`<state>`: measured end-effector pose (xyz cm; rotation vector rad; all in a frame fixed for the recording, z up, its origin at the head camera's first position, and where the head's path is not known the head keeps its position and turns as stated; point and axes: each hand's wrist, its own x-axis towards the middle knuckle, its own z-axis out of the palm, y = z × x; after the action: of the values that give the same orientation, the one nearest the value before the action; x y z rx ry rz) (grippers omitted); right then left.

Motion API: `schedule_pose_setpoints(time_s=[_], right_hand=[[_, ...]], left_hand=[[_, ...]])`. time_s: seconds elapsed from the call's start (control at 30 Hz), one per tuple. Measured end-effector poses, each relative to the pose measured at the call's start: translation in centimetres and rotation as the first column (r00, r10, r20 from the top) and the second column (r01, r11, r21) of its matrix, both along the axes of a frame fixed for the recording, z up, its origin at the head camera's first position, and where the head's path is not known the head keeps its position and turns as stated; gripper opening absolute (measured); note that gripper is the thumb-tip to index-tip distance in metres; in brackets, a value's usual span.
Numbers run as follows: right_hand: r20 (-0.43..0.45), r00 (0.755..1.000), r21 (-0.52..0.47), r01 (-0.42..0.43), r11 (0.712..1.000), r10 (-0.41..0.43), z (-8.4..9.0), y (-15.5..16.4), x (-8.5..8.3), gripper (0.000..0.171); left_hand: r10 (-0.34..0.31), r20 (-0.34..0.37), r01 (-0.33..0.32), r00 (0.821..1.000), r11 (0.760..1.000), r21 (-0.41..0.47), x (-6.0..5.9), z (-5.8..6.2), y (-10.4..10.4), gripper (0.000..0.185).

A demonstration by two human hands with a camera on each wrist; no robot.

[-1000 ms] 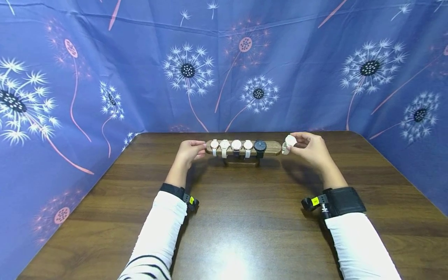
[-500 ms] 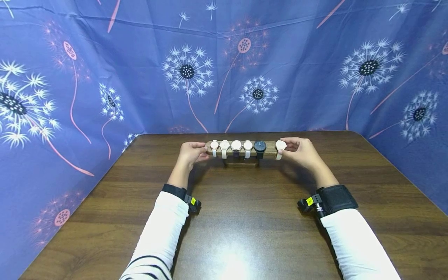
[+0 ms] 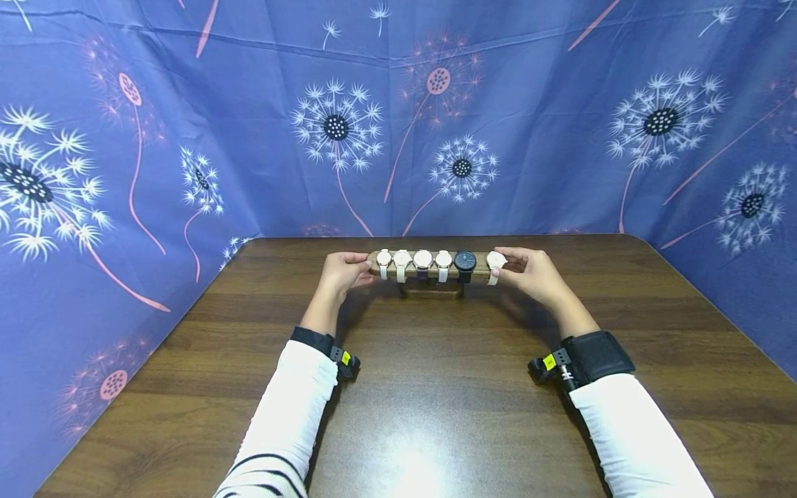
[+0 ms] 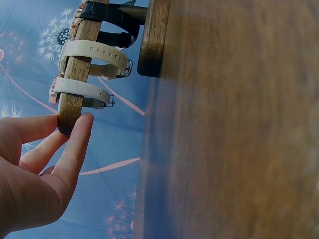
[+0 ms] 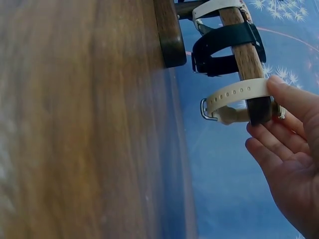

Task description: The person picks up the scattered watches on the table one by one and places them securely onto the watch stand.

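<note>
5 watches beside white watch

Desk: dark brown wood-grain top, rounded far corners, boards running left to right. A bright glare patch sits on the near edge, probably from an overhead lamp out of view. Blue fabric backdrop encloses the desk on the far, left and right sides, printed with white and pink dandelion heads; a horizontal fold crease runs along its upper part.
</note>
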<state>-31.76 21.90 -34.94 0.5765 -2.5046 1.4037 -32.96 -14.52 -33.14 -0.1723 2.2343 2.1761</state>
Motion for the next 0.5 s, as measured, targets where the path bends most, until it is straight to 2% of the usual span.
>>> schedule_pose_setpoints(time_s=[0.2, 0.5], right_hand=[[-0.010, 1.000, 0.017, 0.002, 1.000, -0.002, -0.06, -0.50, 0.00, 0.050], [-0.033, 0.999, 0.083, 0.041, 0.996, -0.039, 0.09, -0.85, 0.09, 0.052]], left_hand=[[0.005, 0.010, -0.005, 1.000, 1.000, -0.002, -0.30, -0.22, 0.06, 0.030], [0.005, 0.007, -0.005, 1.000, 1.000, -0.010, 0.01, 0.00, 0.09, 0.030]])
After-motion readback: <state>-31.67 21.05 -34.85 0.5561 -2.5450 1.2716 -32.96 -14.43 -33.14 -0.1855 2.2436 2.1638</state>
